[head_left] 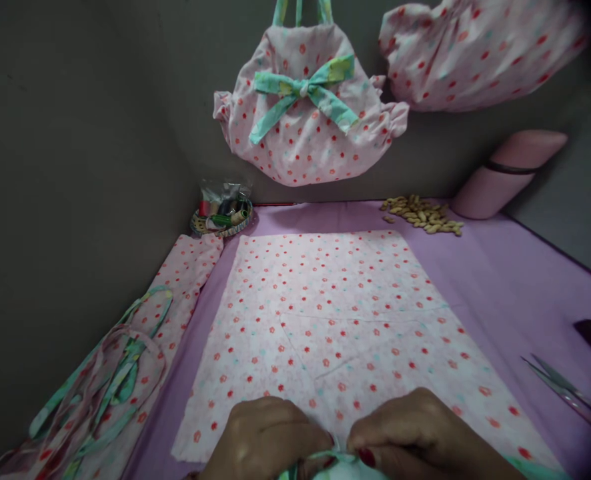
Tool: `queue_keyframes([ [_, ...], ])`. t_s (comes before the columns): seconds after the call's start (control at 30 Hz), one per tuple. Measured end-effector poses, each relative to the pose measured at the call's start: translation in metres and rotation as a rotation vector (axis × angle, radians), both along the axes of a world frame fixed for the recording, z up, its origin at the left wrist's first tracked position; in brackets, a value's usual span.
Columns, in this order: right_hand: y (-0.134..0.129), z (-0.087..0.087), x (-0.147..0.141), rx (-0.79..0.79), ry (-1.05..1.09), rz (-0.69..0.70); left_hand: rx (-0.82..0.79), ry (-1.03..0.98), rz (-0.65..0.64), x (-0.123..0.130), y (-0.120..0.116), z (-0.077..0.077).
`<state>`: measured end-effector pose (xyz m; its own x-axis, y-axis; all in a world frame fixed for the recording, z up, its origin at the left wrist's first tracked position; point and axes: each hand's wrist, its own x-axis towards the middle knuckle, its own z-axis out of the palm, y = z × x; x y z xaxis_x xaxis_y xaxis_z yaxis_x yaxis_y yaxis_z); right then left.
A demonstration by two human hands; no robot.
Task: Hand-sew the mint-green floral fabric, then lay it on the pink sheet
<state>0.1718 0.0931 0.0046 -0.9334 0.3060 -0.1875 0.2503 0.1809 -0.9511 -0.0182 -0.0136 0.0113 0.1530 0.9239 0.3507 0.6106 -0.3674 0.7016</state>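
My left hand and my right hand are close together at the bottom edge of the view. Both pinch a mint-green fabric piece between thumb and fingertips, with only a small gap between the two grips. Most of this piece is cut off by the frame or covered by my fingers; I cannot make out a needle. Beneath my hands lies a flat pink floral cloth with small red flowers. Thin thread-like lines run across its middle.
A pink floral bag with a green bow hangs at the back, beside another floral item. Around the purple tablecloth are a thread basket, peanuts, a pink bottle, scissors and fabric strips at left.
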Motion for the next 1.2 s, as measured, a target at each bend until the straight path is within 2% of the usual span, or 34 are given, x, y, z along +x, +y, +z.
queue_keyframes([
  [0.1,0.0,-0.002,0.0,-0.066,-0.032,0.002,-0.206,-0.2,-0.051,0.0,0.004,0.002],
  [0.23,-0.001,-0.005,-0.001,-0.204,-0.022,-0.044,-0.604,-0.513,-0.056,-0.001,0.006,-0.001],
  [0.33,-0.001,-0.006,-0.002,-0.306,0.026,-0.074,-0.797,-0.707,-0.067,-0.002,0.005,-0.005],
  [0.43,-0.001,-0.008,-0.002,-0.328,0.041,-0.083,-0.826,-0.805,-0.054,-0.001,0.004,-0.007],
  [0.53,-0.001,-0.008,-0.003,-0.325,0.035,-0.078,-0.812,-0.84,-0.05,0.0,0.004,-0.004],
  [0.67,-0.002,-0.008,-0.004,-0.309,0.024,-0.078,-0.871,-0.875,-0.034,0.001,0.005,-0.001],
  [0.8,-0.002,-0.007,-0.004,-0.258,-0.002,-0.04,-0.902,-0.841,-0.076,0.001,0.004,-0.004],
  [0.93,-0.005,-0.007,-0.005,-0.199,-0.002,-0.035,-0.878,-0.818,-0.054,0.003,0.002,-0.007],
  [1.2,-0.009,-0.008,-0.009,-0.101,-0.03,-0.121,-0.872,-0.834,-0.007,0.006,0.005,-0.01],
])
